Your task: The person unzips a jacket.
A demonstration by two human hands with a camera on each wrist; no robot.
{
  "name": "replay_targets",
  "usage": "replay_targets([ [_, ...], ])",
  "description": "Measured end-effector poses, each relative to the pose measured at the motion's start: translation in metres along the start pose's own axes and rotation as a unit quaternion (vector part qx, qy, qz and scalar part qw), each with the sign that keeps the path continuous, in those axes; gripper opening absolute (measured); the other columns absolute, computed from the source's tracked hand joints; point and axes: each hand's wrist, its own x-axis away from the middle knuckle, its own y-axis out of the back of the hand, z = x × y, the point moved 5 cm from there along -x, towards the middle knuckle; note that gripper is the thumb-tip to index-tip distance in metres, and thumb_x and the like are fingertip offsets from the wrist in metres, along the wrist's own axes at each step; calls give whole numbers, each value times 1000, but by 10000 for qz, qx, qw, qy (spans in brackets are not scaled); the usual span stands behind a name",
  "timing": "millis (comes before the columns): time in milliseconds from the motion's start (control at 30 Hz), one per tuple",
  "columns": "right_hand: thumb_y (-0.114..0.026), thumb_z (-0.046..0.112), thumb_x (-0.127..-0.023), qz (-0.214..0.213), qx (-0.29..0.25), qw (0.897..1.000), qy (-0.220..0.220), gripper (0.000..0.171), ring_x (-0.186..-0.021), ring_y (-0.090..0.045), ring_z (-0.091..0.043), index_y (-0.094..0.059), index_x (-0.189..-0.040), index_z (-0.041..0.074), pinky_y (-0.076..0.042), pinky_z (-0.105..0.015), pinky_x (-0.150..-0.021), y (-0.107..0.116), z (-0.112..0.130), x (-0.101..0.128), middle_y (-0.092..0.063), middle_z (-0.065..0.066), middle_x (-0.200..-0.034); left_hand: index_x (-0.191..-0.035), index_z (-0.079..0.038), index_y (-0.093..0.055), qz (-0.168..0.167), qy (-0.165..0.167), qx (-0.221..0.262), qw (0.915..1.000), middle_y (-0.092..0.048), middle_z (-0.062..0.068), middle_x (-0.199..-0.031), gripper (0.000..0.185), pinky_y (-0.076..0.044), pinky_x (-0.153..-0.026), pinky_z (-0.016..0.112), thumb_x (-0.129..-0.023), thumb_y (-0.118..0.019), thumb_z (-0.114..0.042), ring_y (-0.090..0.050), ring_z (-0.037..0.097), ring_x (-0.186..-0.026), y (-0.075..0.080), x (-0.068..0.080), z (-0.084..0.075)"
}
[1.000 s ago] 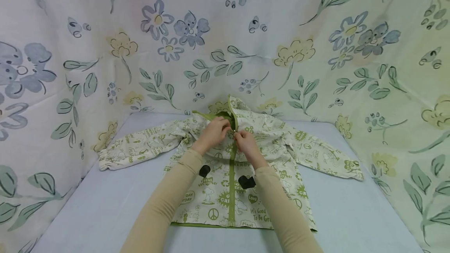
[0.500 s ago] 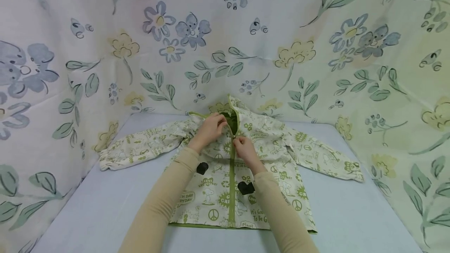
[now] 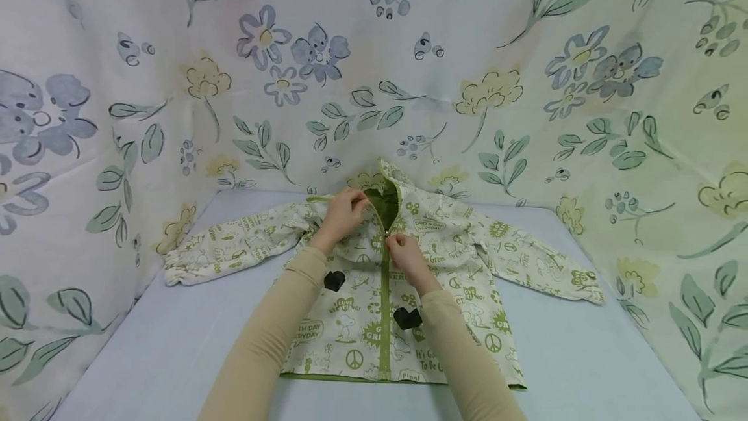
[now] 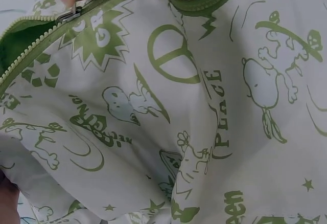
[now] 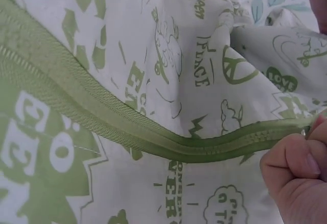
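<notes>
A white jacket (image 3: 345, 330) with green print lies front up, its green zipper (image 3: 385, 317) running down the middle. My right hand (image 3: 406, 253) pinches the zipper pull at the slider (image 4: 69, 15), below the parted collar. In the right wrist view the curled fingers (image 5: 299, 168) sit at the zipper's end of view. My left hand (image 3: 345, 216) grips the jacket's left front edge near the collar, above and left of the slider. Above the slider the zipper teeth (image 4: 30, 47) are apart and show the dark green lining (image 3: 386, 203); below it they are joined.
Both jacket sleeves, the left one (image 3: 234, 245) and the right one (image 3: 540, 265), spread sideways on the pale table (image 3: 175, 343). A floral cloth (image 3: 374, 70) stands behind and along both sides. Black wrist cameras (image 3: 407, 318) sit over the jacket.
My right hand has moved down a little with the zipper slider. My left hand has shifted left with the edge, and the collar opening has widened.
</notes>
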Motion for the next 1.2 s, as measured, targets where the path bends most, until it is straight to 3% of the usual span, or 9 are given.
replay_targets([
  [133,-40,21,-100,85,-12,10000,-16,31,-47,-29,-13,-55,-93,-4,-36,-40,-54,-1,-1,3,-38,-2,-58,-97,-5,-64,-66,124,248,9996,-53,6,-91,16,-44,-68,33,-97,-52,-16,-50,19,-77,3,-1,2],
  [267,-39,21,-100,109,108,9999,-62,33,-47,-30,-13,-55,-97,-7,-37,-41,-55,0,-4,3,-38,-2,-58,-96,-4,-64,-185,40,364,9992,-54,8,-90,15,-44,-67,34,-96,-53,-14,-51,20,-76,5,-2,3],
  [433,-41,21,-99,112,135,9998,-121,33,-47,-30,-14,-54,-96,-9,-36,-38,-54,-1,-10,2,-37,-2,-57,-94,-3,-64,-326,-24,401,9987,-55,9,-90,15,-44,-67,35,-96,-53,-12,-51,21,-76,7,-2,4],
  [567,-41,19,-99,153,48,9998,-111,33,-45,-29,-13,-53,-95,-11,-33,-34,-50,-2,-17,3,-35,-1,-54,-95,-1,-64,-421,121,554,9975,-56,10,-90,14,-44,-67,35,-96,-53,-11,-51,22,-78,10,-2,5],
  [733,-41,17,-99,141,-164,9997,-123,29,-46,-27,-13,-52,-90,-8,-32,-32,-50,-3,-24,3,-35,-1,-56,-96,-2,-63,-589,329,540,9963,-55,9,-90,15,-41,-66,36,-96,-53,-14,-48,23,-77,12,-4,10],
  [933,-42,14,-98,34,-77,9998,-178,27,-45,-28,-12,-54,-92,-9,-34,-30,-50,-3,-27,4,-37,-1,-57,-92,-3,-64,-772,324,559,9949,-55,9,-88,15,-40,-66,36,-95,-55,-15,-47,23,-76,15,-6,13],
  [1200,-42,13,-98,38,-90,9999,-119,26,-44,-26,-11,-52,-84,-6,-30,-26,-45,-4,-30,4,-34,0,-54,-91,-1,-63,-881,417,649,9931,-55,11,-87,15,-42,-66,36,-95,-54,-12,-48,24,-76,19,-6,13],
])
